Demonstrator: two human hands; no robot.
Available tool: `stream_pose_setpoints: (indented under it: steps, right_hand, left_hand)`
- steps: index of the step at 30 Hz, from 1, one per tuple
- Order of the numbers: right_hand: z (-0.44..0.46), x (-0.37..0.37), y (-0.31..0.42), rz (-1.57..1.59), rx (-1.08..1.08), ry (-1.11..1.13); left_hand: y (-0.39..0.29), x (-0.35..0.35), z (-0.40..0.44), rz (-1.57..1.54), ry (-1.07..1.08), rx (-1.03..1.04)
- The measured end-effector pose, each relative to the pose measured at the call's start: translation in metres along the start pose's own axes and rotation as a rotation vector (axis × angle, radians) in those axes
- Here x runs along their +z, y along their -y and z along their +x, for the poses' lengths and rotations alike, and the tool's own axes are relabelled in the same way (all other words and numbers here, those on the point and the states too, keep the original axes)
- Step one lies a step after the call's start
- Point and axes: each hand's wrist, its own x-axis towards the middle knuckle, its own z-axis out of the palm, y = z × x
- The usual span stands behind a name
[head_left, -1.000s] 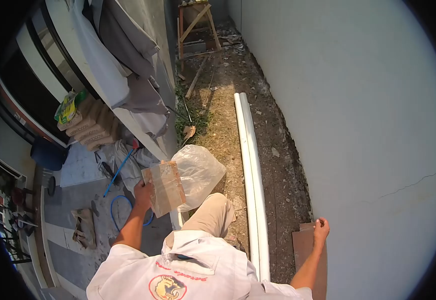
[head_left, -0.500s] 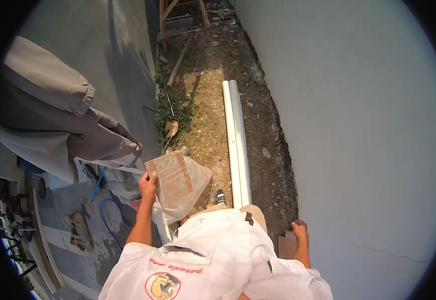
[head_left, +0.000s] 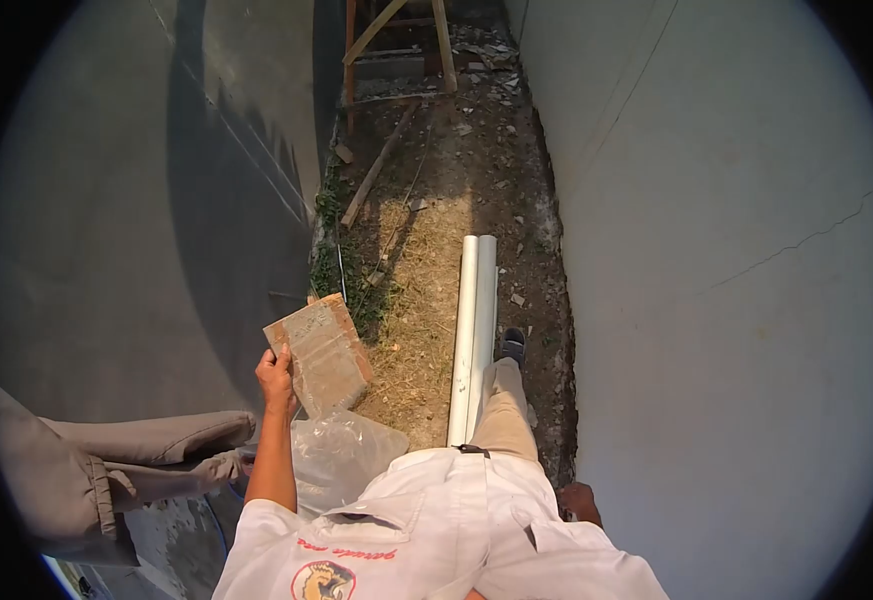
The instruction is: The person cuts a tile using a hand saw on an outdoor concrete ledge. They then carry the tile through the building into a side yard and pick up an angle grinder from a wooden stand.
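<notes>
My left hand (head_left: pixel 275 380) grips the left edge of a square tile (head_left: pixel 321 355), thumb on the face towards me. This face is rough, with grey mortar patches and brown-orange edges. My right hand (head_left: pixel 578 503) hangs low by my right hip, fingers curled and in shadow. What it holds, if anything, is hidden. Below the tile, a clear plastic sheet (head_left: pixel 341 460) lies crumpled on the ground. Two long white pipes (head_left: pixel 467 340) rest side by side on the soil ahead, beside my shoe (head_left: pixel 513 345).
I am in a narrow dirt passage between a grey wall (head_left: pixel 86 220) and a pale wall (head_left: pixel 716 380). A wooden frame (head_left: pixel 448 50) stands at the far end, with a loose plank (head_left: pixel 380 165) before it. Beige clothes (head_left: pixel 156 450) hang at the left.
I have stepped forward along the passage, and the hanging clothes have dropped lower in view. The tile has come clear of the plastic sheet. The brown flat piece below my right hand is out of sight.
</notes>
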Motion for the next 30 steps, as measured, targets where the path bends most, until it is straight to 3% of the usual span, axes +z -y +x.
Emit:
stream_pose_setpoints:
  steps: [2,4,7,10,15,19,22,23,25,26,30]
  right_hand:
    - [0.111,-0.071,0.077,-0.082,-0.19,-0.115]
    - [0.21,-0.135,0.212,-0.193,-0.36,-0.199]
    - [0.21,-0.205,0.503,-0.276,-0.629,-0.265]
    - [0.229,-0.244,0.734,-0.247,-0.921,-0.279]
    - [0.238,-0.235,1.034,-0.233,-1.254,-0.089]
    - [0.237,-0.22,1.23,-0.311,-1.397,-0.187]
    - [0.268,-0.202,1.371,-0.312,-1.479,-0.245]
    - [0.273,-0.197,1.426,-0.311,-1.516,-0.272]
    - [0.286,-0.178,1.514,-0.337,-1.558,-0.299]
    - [0.291,-0.18,1.555,-0.355,-1.597,-0.315]
    - [0.28,-0.152,1.702,-0.431,-1.713,-0.273]
  left_hand:
    - [-0.001,0.05,0.052,0.003,-0.082,0.001]
    - [-0.013,0.109,0.091,-0.03,-0.202,0.009]
    - [-0.001,0.106,0.133,0.108,-0.308,-0.015]
    - [-0.029,0.14,0.158,0.186,-0.418,-0.057]
    - [-0.007,0.187,0.186,-0.003,-0.634,-0.201]
    - [0.042,0.246,0.246,-0.083,-0.703,-0.265]
    - [0.115,0.279,0.339,0.037,-0.802,-0.219]
    - [0.101,0.3,0.396,-0.07,-0.784,-0.243]
    - [0.071,0.341,0.424,-0.248,-0.779,-0.372]
    - [0.036,0.371,0.452,-0.129,-0.803,-0.263]
    - [-0.002,0.392,0.556,-0.173,-0.74,-0.25]
